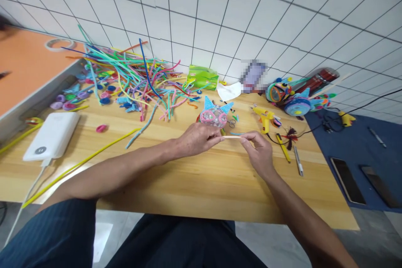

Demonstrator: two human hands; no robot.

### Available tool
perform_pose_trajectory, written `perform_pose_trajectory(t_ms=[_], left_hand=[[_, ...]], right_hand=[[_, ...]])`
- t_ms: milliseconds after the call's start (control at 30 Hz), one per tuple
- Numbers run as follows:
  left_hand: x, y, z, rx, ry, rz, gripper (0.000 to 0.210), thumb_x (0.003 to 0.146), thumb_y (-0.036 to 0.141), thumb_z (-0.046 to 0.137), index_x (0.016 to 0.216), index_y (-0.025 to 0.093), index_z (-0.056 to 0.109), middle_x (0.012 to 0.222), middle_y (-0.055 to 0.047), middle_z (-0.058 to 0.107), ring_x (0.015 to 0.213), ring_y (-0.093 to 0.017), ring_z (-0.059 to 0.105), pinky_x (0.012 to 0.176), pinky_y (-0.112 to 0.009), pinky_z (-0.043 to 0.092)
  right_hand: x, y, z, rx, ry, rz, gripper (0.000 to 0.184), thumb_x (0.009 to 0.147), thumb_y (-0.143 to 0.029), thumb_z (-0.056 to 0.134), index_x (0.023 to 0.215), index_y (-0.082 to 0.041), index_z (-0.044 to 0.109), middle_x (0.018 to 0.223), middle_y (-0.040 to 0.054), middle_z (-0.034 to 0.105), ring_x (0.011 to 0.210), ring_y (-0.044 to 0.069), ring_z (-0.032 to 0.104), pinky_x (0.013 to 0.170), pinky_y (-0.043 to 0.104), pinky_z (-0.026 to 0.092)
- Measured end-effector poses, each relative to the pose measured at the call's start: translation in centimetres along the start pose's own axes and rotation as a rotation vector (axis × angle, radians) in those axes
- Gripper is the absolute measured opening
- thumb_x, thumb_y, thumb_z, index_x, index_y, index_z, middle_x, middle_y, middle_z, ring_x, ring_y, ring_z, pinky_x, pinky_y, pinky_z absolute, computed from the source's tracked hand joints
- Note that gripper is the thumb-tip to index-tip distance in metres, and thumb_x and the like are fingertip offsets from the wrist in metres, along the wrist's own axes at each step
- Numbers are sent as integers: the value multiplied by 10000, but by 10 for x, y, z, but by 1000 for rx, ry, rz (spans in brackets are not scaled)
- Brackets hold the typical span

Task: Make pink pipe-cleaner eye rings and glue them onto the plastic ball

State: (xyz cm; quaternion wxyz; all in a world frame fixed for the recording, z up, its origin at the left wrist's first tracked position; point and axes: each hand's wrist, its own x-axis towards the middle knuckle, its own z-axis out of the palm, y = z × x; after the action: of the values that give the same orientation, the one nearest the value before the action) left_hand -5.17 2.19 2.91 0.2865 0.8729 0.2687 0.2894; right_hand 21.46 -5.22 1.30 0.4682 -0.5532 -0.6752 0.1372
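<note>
My left hand [201, 139] and my right hand [258, 147] face each other above the table. Between them runs a thin, pale, wooden-looking stick [231, 137], pinched at one end by each hand's fingertips. Just behind my left hand sits a craft figure [215, 116] with blue pointed ears and pink rings on a shiny, clear-looking body. My left hand hides its lower part. Small scissors [231, 123] lie beside the figure, and a short blue strip [236, 133] shows behind the stick.
Coloured pipe cleaners [125, 67] are heaped at the back left. A white power bank [52, 136] and long yellow pipe cleaner [84, 161] lie left. To the right are a yellow glue gun [264, 119], yellow cutter [283, 148], pen [298, 161], finished-looking crafts [295, 106] and phones [348, 180].
</note>
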Motion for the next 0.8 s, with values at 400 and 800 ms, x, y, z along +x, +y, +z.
perform_pose_trajectory(t_ms=[400, 800], left_hand=[[-25, -13, 4, -3, -2, -82, 266, 1100, 313, 627, 896, 183, 736, 765, -12, 753, 668, -143, 672, 638, -243, 444], [-41, -43, 24, -9, 48, -153, 240, 1095, 316, 681, 914, 173, 748, 833, -35, 806, 761, -163, 756, 698, -242, 513]], right_hand=[[-1, -6, 11, -89, 1, -138, 110, 1007, -242, 734, 936, -282, 808, 893, 27, 782, 851, 222, 738, 789, 386, 608], [-4, 10, 29, -103, -74, -194, 108, 1018, -229, 724, 934, -290, 755, 865, 7, 782, 800, 219, 750, 736, 374, 619]])
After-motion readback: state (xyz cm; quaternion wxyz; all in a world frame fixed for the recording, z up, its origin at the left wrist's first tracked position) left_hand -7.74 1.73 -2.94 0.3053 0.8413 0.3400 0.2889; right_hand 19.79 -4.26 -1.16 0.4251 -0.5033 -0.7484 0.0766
